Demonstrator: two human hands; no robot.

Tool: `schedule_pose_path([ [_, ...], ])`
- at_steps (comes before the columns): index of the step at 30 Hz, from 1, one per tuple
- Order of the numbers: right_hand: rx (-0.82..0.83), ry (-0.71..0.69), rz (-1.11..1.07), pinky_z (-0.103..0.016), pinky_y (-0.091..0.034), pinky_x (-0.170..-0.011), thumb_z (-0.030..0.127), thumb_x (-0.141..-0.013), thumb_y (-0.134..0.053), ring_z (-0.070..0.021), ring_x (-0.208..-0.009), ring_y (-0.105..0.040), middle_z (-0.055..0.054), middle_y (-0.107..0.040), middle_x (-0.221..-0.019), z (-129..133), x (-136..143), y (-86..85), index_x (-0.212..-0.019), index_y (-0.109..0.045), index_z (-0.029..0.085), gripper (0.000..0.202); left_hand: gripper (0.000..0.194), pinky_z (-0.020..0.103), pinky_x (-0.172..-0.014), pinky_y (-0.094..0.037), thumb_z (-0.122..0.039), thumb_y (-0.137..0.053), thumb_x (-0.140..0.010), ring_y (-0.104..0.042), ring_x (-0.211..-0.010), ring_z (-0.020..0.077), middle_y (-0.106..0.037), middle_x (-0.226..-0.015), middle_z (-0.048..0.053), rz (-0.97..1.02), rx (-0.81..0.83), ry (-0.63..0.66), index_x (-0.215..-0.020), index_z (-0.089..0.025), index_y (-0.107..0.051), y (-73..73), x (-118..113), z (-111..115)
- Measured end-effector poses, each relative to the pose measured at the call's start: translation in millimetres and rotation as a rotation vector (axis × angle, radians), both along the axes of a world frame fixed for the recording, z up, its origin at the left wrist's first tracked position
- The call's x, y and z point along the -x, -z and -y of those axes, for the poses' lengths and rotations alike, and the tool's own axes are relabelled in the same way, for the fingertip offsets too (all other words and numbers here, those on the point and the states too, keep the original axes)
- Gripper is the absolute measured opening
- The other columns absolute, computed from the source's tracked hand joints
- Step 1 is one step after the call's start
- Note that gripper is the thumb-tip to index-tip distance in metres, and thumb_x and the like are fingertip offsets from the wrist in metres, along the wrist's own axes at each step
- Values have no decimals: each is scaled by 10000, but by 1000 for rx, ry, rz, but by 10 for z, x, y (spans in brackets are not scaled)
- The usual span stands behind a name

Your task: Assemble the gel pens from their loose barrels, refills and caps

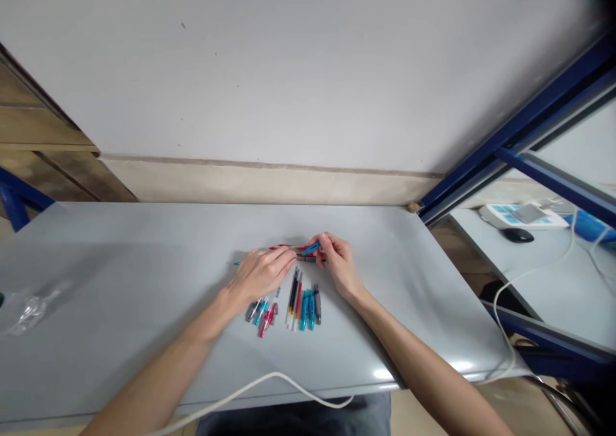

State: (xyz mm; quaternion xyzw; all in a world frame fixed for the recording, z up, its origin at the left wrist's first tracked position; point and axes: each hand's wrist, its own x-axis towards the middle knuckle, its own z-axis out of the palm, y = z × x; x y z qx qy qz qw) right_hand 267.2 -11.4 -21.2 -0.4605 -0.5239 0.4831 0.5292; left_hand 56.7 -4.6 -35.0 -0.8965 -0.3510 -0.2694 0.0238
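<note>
A short blue pen barrel (311, 249) is pinched between the thumb and fingers of my right hand (335, 259). My left hand (264, 270) lies just left of it, its fingers closed together; whatever they hold is hidden. Dark pen parts (307, 258) and red pen parts (282, 247) lie at the fingertips of both hands. In front of the hands are several ink refills (294, 298), black and red. Two more blue barrels (308, 309) and a grey barrel (317, 304) rest to their right. Clear pen pieces with black, blue and pink grips (264, 314) lie to the left.
A crumpled clear plastic bag (31, 311) lies on the left of the grey table (144, 282). A white cable (274, 375) crosses the front edge. Past the blue metal frame (481, 147) on the right stand a white device (522, 217) and a black mouse (518, 235).
</note>
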Motion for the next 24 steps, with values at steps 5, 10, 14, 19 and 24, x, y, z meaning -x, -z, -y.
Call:
schedule_pose_path([
  [5,14,-73,-44,-248,-391,-494,567,-951,-576,-113,-525,-470,-1,-569,-654,11,32,9,-856,-711,165,434,201,283,-671,-540,-248,-476,-1039,-743,-824,168,-760,-1071,4,47,18,3,-1133,-235,-654,19,-9,-7],
  [10,23,-117,-95,-263,-477,-523,533,-899,-671,-137,-561,-567,-28,-663,-666,-22,-5,51,-888,-742,161,379,193,267,-671,-526,-241,-487,-1041,-733,-793,153,-765,-1012,4,129,15,-2,-1118,-222,-663,-17,-6,-26],
  [14,37,-110,-90,-305,-555,-636,453,-812,-786,-160,-617,-659,-54,-749,-736,-38,-32,59,-961,-768,163,326,219,257,-636,-503,-231,-466,-1051,-707,-737,138,-752,-956,17,117,-39,-24,-1119,-203,-672,-75,51,-55],
  [19,-26,-89,-21,-322,-568,-712,404,-819,-781,-176,-680,-688,-50,-750,-739,2,0,39,-952,-768,166,273,258,257,-625,-503,-259,-432,-1065,-687,-737,140,-715,-897,27,72,-49,-7,-1090,-182,-677,-134,75,-55],
  [24,-130,-53,195,-276,-501,-597,437,-929,-652,-146,-583,-590,-14,-663,-645,39,-6,50,-881,-735,170,285,295,303,-720,-565,-318,-450,-1060,-716,-852,183,-720,-1044,59,21,-21,-32,-1279,-180,-591,-114,17,-31],
])
